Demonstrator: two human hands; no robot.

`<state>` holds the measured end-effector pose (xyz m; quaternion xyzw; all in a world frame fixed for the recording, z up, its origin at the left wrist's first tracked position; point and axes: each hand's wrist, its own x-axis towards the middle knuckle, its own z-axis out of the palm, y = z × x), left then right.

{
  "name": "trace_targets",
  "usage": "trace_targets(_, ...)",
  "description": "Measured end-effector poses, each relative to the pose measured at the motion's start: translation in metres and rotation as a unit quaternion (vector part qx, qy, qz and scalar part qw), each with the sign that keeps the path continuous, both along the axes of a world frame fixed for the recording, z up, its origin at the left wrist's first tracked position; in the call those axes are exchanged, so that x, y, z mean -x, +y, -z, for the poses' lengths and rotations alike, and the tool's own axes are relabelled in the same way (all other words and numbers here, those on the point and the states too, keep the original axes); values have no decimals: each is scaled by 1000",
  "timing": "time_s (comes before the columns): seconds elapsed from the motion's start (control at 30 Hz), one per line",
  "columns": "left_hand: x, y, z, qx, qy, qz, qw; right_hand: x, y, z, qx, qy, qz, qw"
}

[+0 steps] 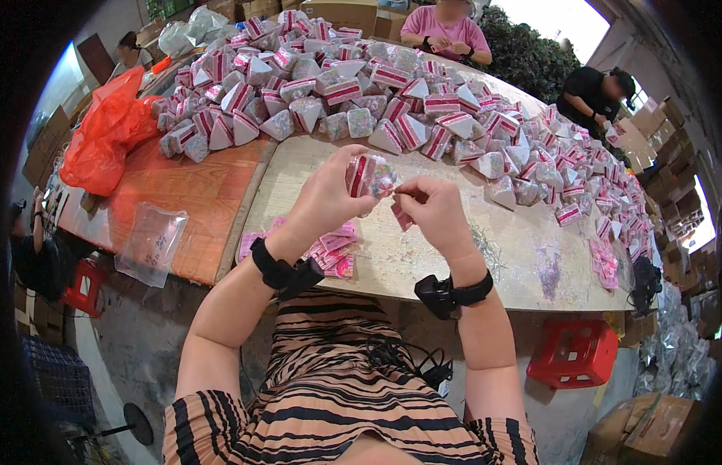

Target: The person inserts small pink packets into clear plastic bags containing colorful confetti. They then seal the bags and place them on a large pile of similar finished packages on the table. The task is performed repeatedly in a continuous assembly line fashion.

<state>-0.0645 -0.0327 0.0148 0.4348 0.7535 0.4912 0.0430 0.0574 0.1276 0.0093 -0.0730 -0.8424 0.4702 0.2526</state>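
Above the near edge of the table, my left hand [334, 190] is closed round a cake-slice ornament [370, 177], with a pink band on its side and a speckled, sparkly end towards my right hand. My right hand [437, 211] pinches a small pink card tag [403, 215] close against that sparkly end. Whether a string joins the two is too small to tell. Under my left forearm lie several loose pink tags [330, 252] on the pale tabletop [423, 271]. A large heap of similar cake-slice ornaments [345, 91] covers the far side of the table.
An orange-red plastic bag [105, 143] and a clear bag [152, 242] lie at the left. More pink tags [604, 263] sit at the right edge. Red stools [574, 353] stand below the table. Two people [446, 35] work across the heap. Glitter is scattered nearby.
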Motion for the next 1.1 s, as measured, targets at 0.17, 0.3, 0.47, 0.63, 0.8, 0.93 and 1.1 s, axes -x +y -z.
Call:
trace_targets(0.17,-5,-3,-6,-13,-104,60,993,-9,10,-6,166,-42,-70,983)
trace_targets(0.3,-6,-2,-1,-15,-152,90,984,-3,15,5,218,-17,-72,973)
trace_targets(0.47,-7,-4,-6,-22,-185,89,978,-10,15,6,242,11,-132,961)
trace_targets(0.63,-4,-4,-4,-24,-159,94,982,-10,13,8,207,26,-128,970)
trace_targets(0.8,-5,-5,-4,-21,-164,81,983,-12,12,12,104,54,-122,986)
trace_targets(0.93,-6,-6,-4,-23,-159,85,983,-10,10,11,50,105,-88,989)
trace_targets(1.1,-3,-6,0,-14,-132,92,987,-6,14,17,92,62,-81,990)
